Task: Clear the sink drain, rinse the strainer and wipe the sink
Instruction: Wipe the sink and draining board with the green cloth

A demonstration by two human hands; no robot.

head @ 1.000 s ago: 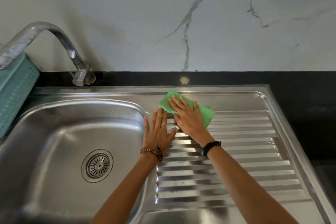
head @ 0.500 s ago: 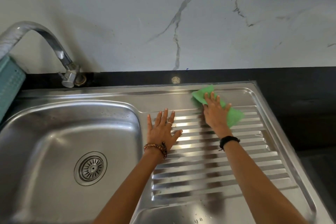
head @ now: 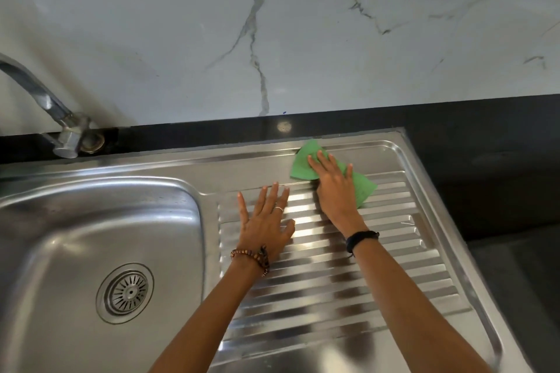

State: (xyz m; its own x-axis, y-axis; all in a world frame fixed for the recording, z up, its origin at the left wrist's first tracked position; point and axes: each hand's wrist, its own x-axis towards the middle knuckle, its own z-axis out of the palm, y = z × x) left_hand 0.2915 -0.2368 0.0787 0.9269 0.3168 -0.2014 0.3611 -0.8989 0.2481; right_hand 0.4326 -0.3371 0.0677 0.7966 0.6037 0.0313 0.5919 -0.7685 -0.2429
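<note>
Wiping the ribbed drainboard (head: 348, 297) of a stainless sink, the final stage of the task as judged from the clean bowl. Nearest the viewer, two forearms reach over the drainboard, which serves here as the landmark. To its left, the strainer (head: 125, 292) sits seated in the drain of the sink bowl (head: 75, 236), with no debris visible on it. On the drainboard's left part, close to the bowl, the left hand (head: 266, 225) lies palm down, fingers (head: 274, 195) fully spread and flat on the ribs, holding nothing; it appears to brace the body. At the drainboard's far edge, the right hand (head: 335, 191) presses flat on the green cloth (head: 304, 162), fingers extended and slightly apart, pinning the cloth against the metal rather than gripping it. The cloth looks thin, soft and light, probably damp; it should fold and slide easily on the slick steel, so a broad palm press over its middle suits it better than a pinch at a corner, which would likely let it bunch on the ribs. Beyond the drainboard runs the dark desk (head: 469, 118); to its far left stands the tap (head: 48, 109), and behind all a marbled wall (head: 272, 24).
</note>
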